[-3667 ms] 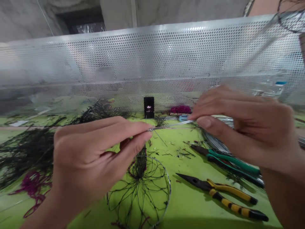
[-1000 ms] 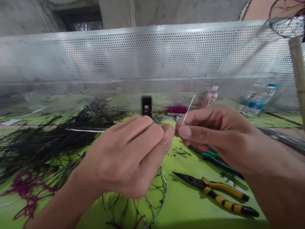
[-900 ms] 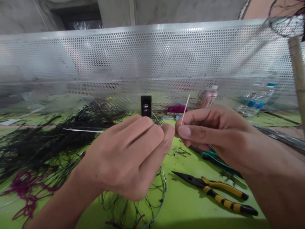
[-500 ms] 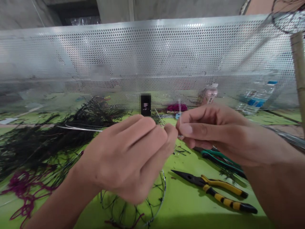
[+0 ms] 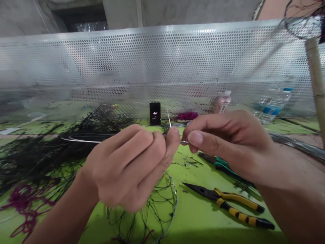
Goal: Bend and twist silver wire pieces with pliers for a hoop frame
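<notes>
My left hand (image 5: 132,166) is closed on a thin silvery wire (image 5: 169,117). One end stands up past its thumb, and pale strands trail out on the left. My right hand (image 5: 225,145) pinches a short twisted part of the wire between thumb and forefinger, close beside the left fingertips. Below the left hand lies a wire hoop (image 5: 175,196) with dark netting knotted across it, partly covered by that hand. Yellow-and-black needle-nose pliers (image 5: 225,203) rest on the table under my right hand. A green-handled pair of pliers (image 5: 220,164) is partly hidden behind that hand.
Dark netting (image 5: 63,152) is heaped at left, with magenta cord (image 5: 27,206) before it. A phone (image 5: 155,114) stands upright against a perforated metal panel (image 5: 142,61). Two bottles, one pink (image 5: 223,101) and one clear (image 5: 275,105), stand at back right. Wire bits (image 5: 190,161) litter the green table.
Both hands have shifted slightly left. The wire end that stood up at my right fingers is no longer upright there, and a twisted part now shows between the hands.
</notes>
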### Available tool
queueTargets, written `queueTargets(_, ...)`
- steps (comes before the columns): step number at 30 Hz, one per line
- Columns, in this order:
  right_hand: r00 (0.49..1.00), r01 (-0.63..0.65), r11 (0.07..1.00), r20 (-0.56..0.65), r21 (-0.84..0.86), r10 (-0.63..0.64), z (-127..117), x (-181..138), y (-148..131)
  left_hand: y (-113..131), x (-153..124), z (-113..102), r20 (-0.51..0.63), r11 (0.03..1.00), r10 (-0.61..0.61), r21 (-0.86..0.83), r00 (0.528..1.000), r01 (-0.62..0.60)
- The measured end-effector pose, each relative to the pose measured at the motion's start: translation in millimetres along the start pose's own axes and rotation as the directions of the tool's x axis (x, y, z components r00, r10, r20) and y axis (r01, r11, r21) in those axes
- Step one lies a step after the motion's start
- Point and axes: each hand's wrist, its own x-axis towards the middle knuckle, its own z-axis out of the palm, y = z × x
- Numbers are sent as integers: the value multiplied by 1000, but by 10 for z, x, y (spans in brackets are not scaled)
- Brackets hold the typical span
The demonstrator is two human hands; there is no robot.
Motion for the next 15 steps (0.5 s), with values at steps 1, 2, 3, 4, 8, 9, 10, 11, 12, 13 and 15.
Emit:
queueTargets(1, 1000, 9, 1000, -16, -14, -9, 13, -9, -14, -14, -37, -23, -5, 999, 42, 32, 999, -42)
queueTargets(2, 999, 15, 1000, -29, -23, -16, 28, -17, -28, -31, -73, -48, -1, 991, 110, 81, 994, -110)
queueTargets(3, 999, 14, 1000, -37, -28, -15, 45, -25, -42, -50, -104, -72, 9, 968, 205, 147, 979, -204)
queueTargets(4, 999, 7, 1000, -38, -26, -8, 61, -31, -54, -69, -126, -92, 39, 927, 298, 228, 954, -299)
queueTargets(8, 998, -51, 998, -33, 25, 52, 104, -40, -77, -134, -124, -111, 128, 723, 533, 445, 836, -529)
queueTargets(9, 997, -77, 996, -27, 36, 78, 101, -40, -70, -146, -111, -98, 122, 704, 554, 460, 824, -541)
queueTargets(10, 994, -107, 993, -12, 41, 108, 90, -38, -58, -159, -98, -80, 115, 691, 573, 464, 812, -554)
queueTargets(11, 990, -144, 989, 10, 43, 144, 74, -36, -41, -170, -88, -59, 110, 683, 589, 462, 800, -566)
queueTargets(12, 982, -187, 982, 40, 40, 185, 53, -33, -20, -181, -83, -37, 112, 681, 593, 459, 797, -571)
queueTargets(13, 972, -228, 973, 73, 37, 225, 32, -30, 1, -191, -81, -15, 111, 683, 596, 452, 795, -574)
queueTargets(15, 954, -276, 961, 124, 26, 271, 0, -24, 36, -207, -84, 18, 101, 697, 591, 436, 800, -569)
